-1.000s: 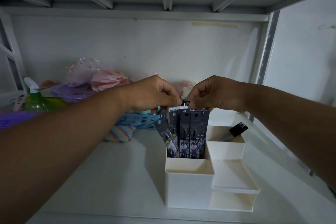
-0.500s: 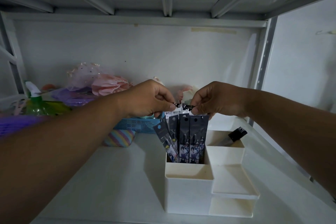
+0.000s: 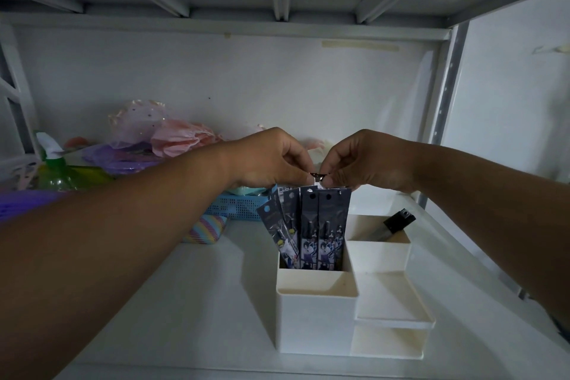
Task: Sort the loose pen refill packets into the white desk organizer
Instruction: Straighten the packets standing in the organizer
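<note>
refill packets [image 3: 311, 231] upright, long axis vertical, in white organizer [image 3: 317, 318] rear-left compartment | left hand [image 3: 271, 160], right hand [image 3: 367, 160] pinching packet tops

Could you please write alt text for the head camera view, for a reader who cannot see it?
The left hand and right hand pinch the tops of dark pen refill packets standing in a rear compartment of a white desk organizer on a shelf. A blue basket sits behind.
</note>
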